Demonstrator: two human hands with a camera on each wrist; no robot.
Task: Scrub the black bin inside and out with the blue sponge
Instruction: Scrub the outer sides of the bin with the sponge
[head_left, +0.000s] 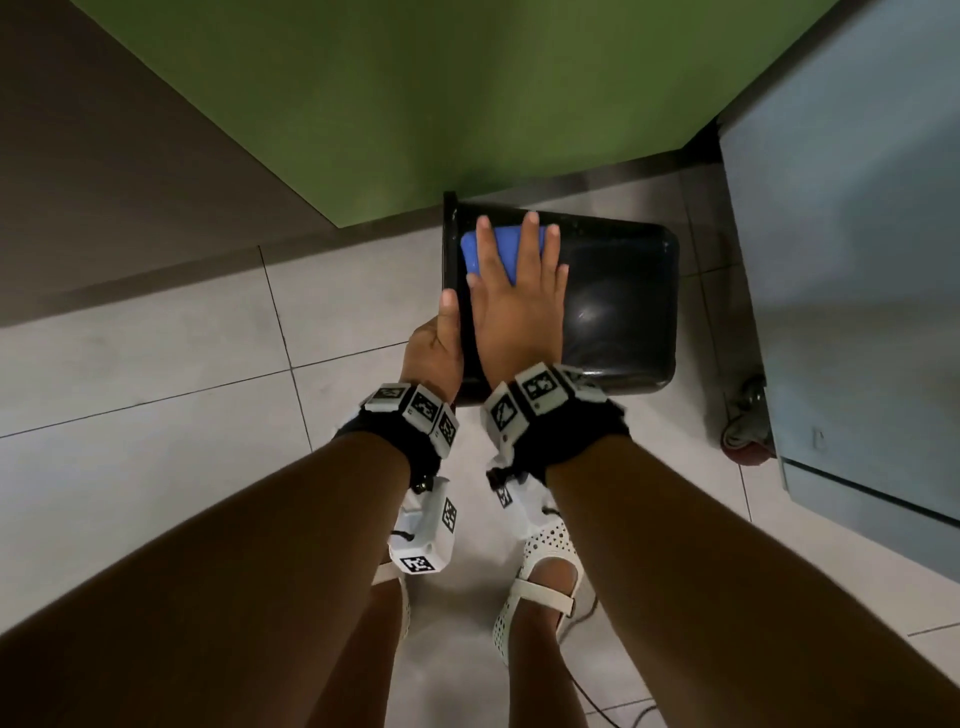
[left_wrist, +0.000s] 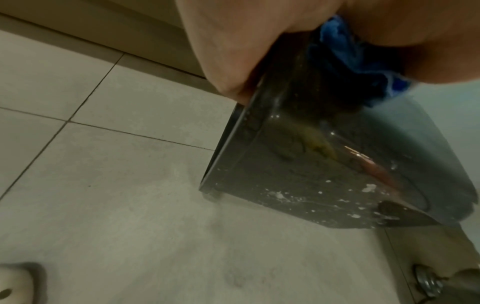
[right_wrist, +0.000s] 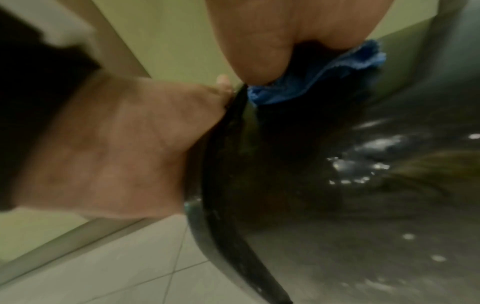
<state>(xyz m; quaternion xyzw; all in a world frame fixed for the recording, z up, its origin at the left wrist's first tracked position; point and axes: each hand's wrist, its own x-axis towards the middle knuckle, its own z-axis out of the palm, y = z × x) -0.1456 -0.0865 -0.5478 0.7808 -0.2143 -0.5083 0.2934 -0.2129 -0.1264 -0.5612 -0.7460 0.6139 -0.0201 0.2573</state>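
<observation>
1. Left hand (head_left: 434, 348): grips the rim of the black bin (head_left: 623, 312), thumb along its edge; remaining fingers hidden, probably inside.
2. Right hand (head_left: 519, 306): fingers spread flat, pressing the blue sponge (head_left: 506, 249) against the bin's outer wall, directly beneath its fingers.

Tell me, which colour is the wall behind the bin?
Green wall, clearest in the head view.

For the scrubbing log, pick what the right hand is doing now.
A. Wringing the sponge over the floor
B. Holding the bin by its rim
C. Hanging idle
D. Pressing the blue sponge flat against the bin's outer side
D: the right hand lies with straight fingers over the blue sponge on the black bin tipped on its side, while the left hand grips the rim.
</observation>
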